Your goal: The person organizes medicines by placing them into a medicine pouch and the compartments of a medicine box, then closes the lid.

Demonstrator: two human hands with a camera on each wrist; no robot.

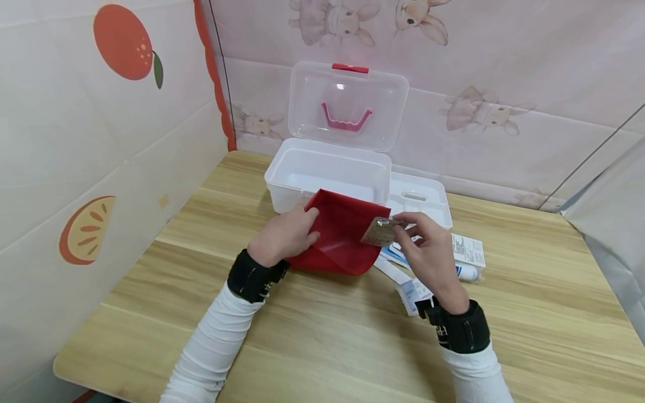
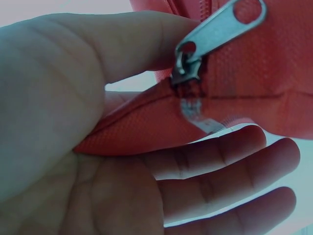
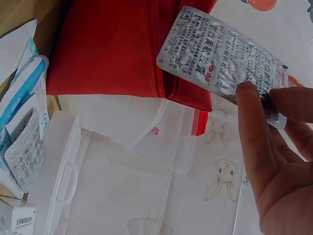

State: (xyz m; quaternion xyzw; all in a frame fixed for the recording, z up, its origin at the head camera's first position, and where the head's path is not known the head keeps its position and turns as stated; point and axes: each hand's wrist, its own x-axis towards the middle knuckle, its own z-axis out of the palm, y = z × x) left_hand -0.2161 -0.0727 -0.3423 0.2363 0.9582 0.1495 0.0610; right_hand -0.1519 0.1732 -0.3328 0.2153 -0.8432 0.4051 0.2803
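A red zippered pouch (image 1: 347, 235) is held up over the table by my left hand (image 1: 287, 232), which pinches its edge at the left. Close by that grip, the left wrist view shows the metal zipper pull (image 2: 220, 34). My right hand (image 1: 428, 249) pinches one end of a silver blister pack (image 3: 220, 54) between thumb and fingers. The pack's other end overlaps the pouch's open mouth at the right. In the right wrist view the pack's printed foil side faces the camera. Beyond the pouch stands a clear plastic box (image 1: 327, 162) with its lid (image 1: 347, 106) raised.
A white compartment tray (image 1: 423, 196) lies right of the box. Near my right hand are several packets, including a small white box (image 1: 410, 294), a printed packet (image 1: 468, 250) and a white tube (image 1: 467, 272). Printed cloth walls (image 1: 504, 73) border the wooden table (image 1: 322, 347).
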